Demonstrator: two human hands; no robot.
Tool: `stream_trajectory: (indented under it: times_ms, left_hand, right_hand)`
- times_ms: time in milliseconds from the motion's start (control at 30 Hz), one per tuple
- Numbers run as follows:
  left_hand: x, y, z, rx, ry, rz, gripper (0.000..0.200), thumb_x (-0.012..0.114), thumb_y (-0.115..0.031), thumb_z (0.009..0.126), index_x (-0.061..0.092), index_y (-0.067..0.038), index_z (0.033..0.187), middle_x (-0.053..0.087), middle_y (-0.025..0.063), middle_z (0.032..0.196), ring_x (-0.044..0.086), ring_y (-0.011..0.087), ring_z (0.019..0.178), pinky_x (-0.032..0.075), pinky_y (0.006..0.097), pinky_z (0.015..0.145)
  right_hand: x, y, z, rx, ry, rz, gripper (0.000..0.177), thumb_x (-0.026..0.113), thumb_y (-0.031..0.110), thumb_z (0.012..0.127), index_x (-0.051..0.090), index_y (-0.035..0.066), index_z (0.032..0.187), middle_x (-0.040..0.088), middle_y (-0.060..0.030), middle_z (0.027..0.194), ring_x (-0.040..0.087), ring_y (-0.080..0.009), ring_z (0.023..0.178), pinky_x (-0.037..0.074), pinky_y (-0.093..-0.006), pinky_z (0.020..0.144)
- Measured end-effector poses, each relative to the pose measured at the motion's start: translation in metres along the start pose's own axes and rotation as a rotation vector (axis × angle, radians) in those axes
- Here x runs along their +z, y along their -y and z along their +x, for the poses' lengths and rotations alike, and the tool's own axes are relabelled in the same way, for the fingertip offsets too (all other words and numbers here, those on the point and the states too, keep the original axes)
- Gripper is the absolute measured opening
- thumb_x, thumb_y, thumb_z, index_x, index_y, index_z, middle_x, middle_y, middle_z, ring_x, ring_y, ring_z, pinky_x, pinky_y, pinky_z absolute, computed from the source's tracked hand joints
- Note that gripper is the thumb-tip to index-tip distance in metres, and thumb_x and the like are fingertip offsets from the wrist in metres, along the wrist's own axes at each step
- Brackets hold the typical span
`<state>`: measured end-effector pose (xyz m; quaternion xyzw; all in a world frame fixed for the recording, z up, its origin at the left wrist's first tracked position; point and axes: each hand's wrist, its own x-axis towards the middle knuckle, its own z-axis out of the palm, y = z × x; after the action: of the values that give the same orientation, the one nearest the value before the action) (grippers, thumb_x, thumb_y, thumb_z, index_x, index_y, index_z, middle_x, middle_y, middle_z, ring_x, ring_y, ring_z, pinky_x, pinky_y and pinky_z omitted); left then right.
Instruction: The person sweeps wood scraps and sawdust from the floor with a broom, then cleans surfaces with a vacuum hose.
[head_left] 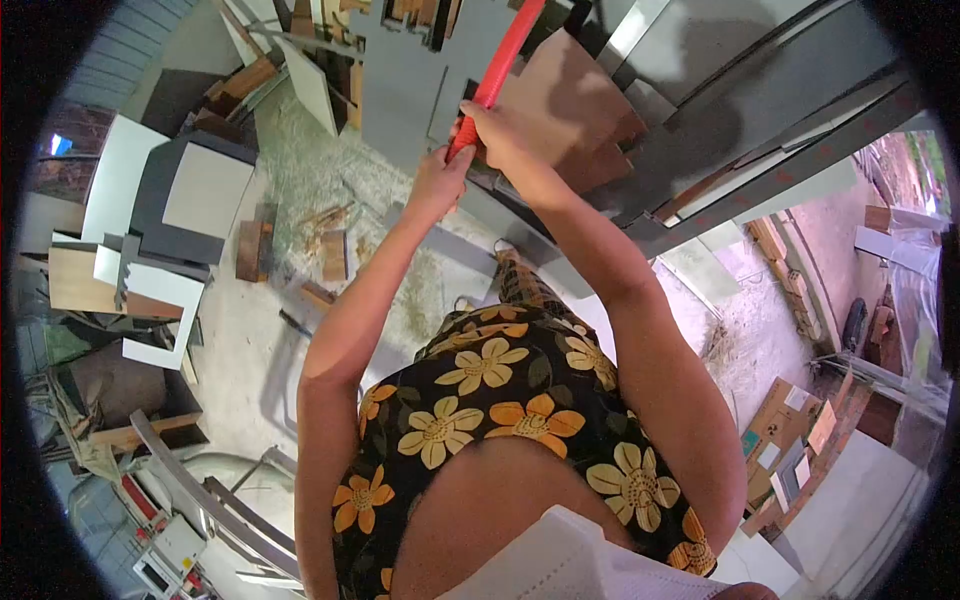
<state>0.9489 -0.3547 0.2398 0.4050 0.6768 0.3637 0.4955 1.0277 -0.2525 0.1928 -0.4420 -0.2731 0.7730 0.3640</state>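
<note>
A long, slightly curved red tube [507, 50] slants up past the top edge of the view, and its lower end looks ribbed. My left hand [438, 185] is closed around the bottom end of it. Just above, my right hand [492, 132] is closed on the ribbed part, its thumb lying along the tube. The tube's far end is out of view. Behind my hands lie a brown board [570, 110] and large grey panels [405, 100].
Stacked grey boards [740, 120] lean at the upper right. White and dark panels [205, 190] stand at the left, and wood offcuts [255, 245] lie on the dusty floor [250, 340]. A cardboard box [775, 430] is at the lower right, and a curved metal frame [190, 465] at the lower left.
</note>
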Motion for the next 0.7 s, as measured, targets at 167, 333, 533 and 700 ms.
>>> stream_trajectory:
  times_ms: [167,333,533,700]
  left_hand:
    - [-0.018,0.021,-0.044,-0.031,-0.019,-0.055,0.033,0.050,-0.033,0.083,0.051,-0.001,0.079,0.045,0.0048,0.047,0.041,0.0127,0.032,0.033,0.0273,0.032]
    - [-0.032,0.019,-0.069,0.022,0.004,-0.048,0.033,0.048,-0.036,0.085,0.051,-0.002,0.083,0.042,0.0011,0.047,0.035,0.0080,0.030,0.027,0.0229,0.030]
    - [-0.038,0.021,-0.082,0.044,0.015,-0.042,0.033,0.049,-0.034,0.084,0.051,-0.001,0.082,0.043,0.0027,0.047,0.038,0.0103,0.031,0.030,0.0247,0.031]
    - [-0.046,0.019,-0.074,0.112,0.029,-0.040,0.030,0.048,-0.032,0.085,0.051,-0.002,0.085,0.043,0.0016,0.047,0.036,0.0087,0.032,0.028,0.0240,0.031]
  right_hand:
    - [0.018,-0.030,-0.039,0.008,0.020,-0.026,0.016,0.052,0.016,0.082,0.044,0.003,0.086,0.052,-0.0085,0.066,0.055,-0.0201,0.055,0.047,-0.0322,0.045]
    - [0.034,-0.038,-0.064,-0.072,0.042,0.058,0.016,0.053,0.018,0.082,0.044,0.004,0.086,0.051,-0.0070,0.067,0.053,-0.0189,0.056,0.047,-0.0323,0.050]
    - [0.035,-0.049,-0.072,-0.118,0.057,0.092,0.015,0.053,0.019,0.082,0.043,0.008,0.086,0.049,-0.0051,0.068,0.051,-0.0182,0.057,0.047,-0.0326,0.052]
    - [0.049,-0.047,-0.069,-0.207,-0.026,0.098,0.016,0.052,0.019,0.082,0.042,0.008,0.088,0.049,-0.0044,0.069,0.050,-0.0161,0.057,0.046,-0.0310,0.050]
